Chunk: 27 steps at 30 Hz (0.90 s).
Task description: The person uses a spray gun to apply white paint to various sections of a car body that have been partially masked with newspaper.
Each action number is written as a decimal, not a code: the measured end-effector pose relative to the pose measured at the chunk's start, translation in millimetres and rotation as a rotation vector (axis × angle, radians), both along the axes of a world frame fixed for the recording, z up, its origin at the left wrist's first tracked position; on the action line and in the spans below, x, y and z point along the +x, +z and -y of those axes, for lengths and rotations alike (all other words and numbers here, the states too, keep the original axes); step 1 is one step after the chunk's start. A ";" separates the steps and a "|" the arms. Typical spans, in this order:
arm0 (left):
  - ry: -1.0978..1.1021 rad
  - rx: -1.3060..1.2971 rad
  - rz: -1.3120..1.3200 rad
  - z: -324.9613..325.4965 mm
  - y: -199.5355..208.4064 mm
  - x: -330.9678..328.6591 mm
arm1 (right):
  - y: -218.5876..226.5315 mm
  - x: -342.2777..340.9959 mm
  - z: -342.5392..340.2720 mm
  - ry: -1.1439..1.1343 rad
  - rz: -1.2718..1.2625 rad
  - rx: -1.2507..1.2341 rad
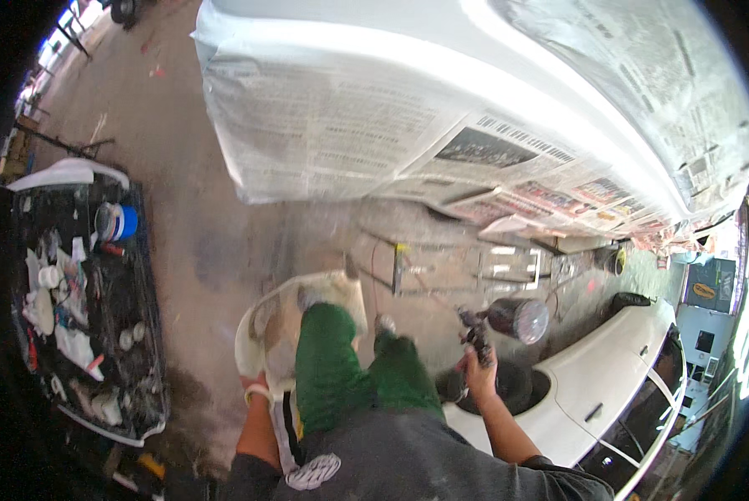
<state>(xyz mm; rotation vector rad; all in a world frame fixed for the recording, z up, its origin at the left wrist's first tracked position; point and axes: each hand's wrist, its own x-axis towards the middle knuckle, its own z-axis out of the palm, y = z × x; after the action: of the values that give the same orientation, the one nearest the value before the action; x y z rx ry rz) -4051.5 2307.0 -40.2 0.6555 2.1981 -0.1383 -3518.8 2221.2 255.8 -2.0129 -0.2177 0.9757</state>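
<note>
a spray gun is clasped in the fingers of the right hand, right of the trousers; those of the left hand, by a pale curved piece, cannot be made out.

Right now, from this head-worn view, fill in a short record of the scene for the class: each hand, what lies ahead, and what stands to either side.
Right hand: the right hand holds a spray gun with a translucent cup
Left hand: the left hand is at the edge of a pale curved piece; grip unclear
Ahead: a large newspaper-covered form
Right side: a white car
Left side: a black tray-like panel bearing a blue-banded tub and clutter
</note>
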 end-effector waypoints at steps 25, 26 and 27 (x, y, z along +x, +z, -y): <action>-0.116 0.203 -0.087 3.8 -75.6 -23.2 | -319.8 -17.4 309.7 0.294 -0.105 -0.038; -0.164 0.194 -0.103 2.5 -68.5 -22.6 | -321.6 -21.2 315.2 0.278 -0.129 -0.022; -0.161 0.218 -0.126 10.4 -69.6 -35.0 | -322.5 -22.3 315.8 0.267 -0.153 0.007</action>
<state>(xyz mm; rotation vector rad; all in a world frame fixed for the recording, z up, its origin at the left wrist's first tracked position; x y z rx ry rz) -4086.5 2296.5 -109.7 0.9691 2.2996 -0.0225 -3541.1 1905.4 -66.7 -1.9244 -0.4128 1.2883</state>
